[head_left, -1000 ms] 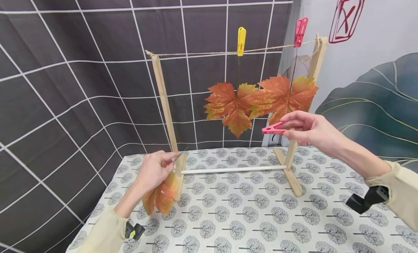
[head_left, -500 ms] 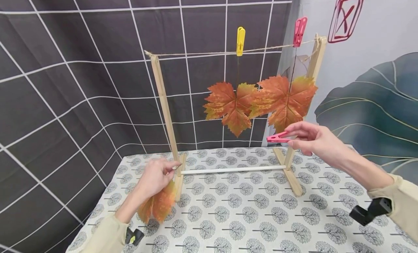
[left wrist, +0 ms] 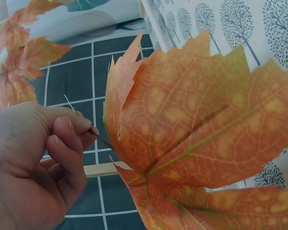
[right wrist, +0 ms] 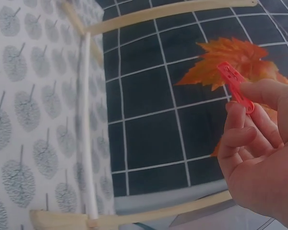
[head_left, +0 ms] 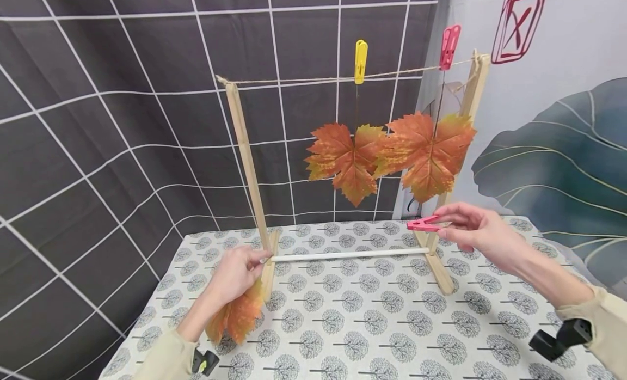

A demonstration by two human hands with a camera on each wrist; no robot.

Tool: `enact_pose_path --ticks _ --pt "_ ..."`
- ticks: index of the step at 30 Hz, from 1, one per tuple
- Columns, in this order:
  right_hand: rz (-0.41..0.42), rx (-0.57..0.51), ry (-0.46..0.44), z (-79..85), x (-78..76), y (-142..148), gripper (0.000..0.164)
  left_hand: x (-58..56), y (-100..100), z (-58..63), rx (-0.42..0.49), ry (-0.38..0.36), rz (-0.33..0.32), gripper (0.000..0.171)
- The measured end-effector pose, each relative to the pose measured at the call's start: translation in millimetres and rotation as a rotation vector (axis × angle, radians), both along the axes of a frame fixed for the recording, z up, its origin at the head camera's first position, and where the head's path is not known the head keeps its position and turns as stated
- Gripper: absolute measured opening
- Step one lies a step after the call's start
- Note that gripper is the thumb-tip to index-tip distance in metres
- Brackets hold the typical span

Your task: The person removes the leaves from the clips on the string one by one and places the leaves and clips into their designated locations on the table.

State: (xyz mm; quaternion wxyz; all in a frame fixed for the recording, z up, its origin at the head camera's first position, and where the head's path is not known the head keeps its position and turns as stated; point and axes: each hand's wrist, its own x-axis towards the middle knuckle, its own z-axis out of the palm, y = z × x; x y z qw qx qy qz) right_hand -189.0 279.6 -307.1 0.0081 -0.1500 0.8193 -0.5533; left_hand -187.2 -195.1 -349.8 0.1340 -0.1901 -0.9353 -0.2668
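My left hand (head_left: 234, 276) pinches the thin stem of an orange-yellow artificial maple leaf (head_left: 237, 313) in front of the rack's left post. In the left wrist view the leaf (left wrist: 197, 129) fans out beyond the fingertips, and the stem's end pokes up past the thumb. My right hand (head_left: 482, 233) pinches a pink clothespin (head_left: 423, 223) between thumb and fingers, below the hanging leaves. The right wrist view shows this clothespin (right wrist: 235, 86) in front of an orange leaf. Two maple leaves hang from the string: one (head_left: 346, 159) under a yellow clothespin (head_left: 361, 61), one (head_left: 431, 154) under another pink clothespin (head_left: 449, 47).
A wooden rack with a left post (head_left: 247, 162), a right post (head_left: 474, 91) and a white bottom rod (head_left: 350, 255) stands on the tree-print tablecloth (head_left: 352, 314). Twine (head_left: 303, 81) runs between the post tops. A dark gridded curtain (head_left: 147, 124) hangs behind.
My right hand has moved down and slightly right with the pink clothespin. My left hand has lowered a little, taking the leaf down with it. The hanging leaves stay in place.
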Motion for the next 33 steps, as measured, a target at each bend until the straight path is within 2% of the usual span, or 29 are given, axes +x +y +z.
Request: enact_pose_path --ticks 4,8,16,22,27,33 --pt "-0.001 -0.008 -0.034 -7.2 4.2 3 0.029 -0.3 1 -4.0 -0.002 -0.011 -0.006 0.037" --pt "0.009 -0.029 -0.027 -15.5 7.0 8 0.030 -0.4 3 -8.4 -0.014 -0.015 -0.016 0.036" --pt "-0.006 -0.047 -0.085 -39.3 14.1 16 0.030 -0.8 3 -19.2 -0.034 0.031 -0.041 0.035" --pt "-0.007 -0.084 -0.104 -58.0 18.1 18 0.030 1.1 4 -22.4 -0.035 -0.002 -0.022 0.035" --pt "-0.004 -0.102 -0.132 -72.4 22.3 21 0.032 4.0 5 -27.3 0.007 -0.038 -0.004 0.033" --pt "-0.011 -0.138 -0.159 -84.8 23.4 24 0.034 2.5 9 -36.8 0.059 -0.047 -0.014 0.033"
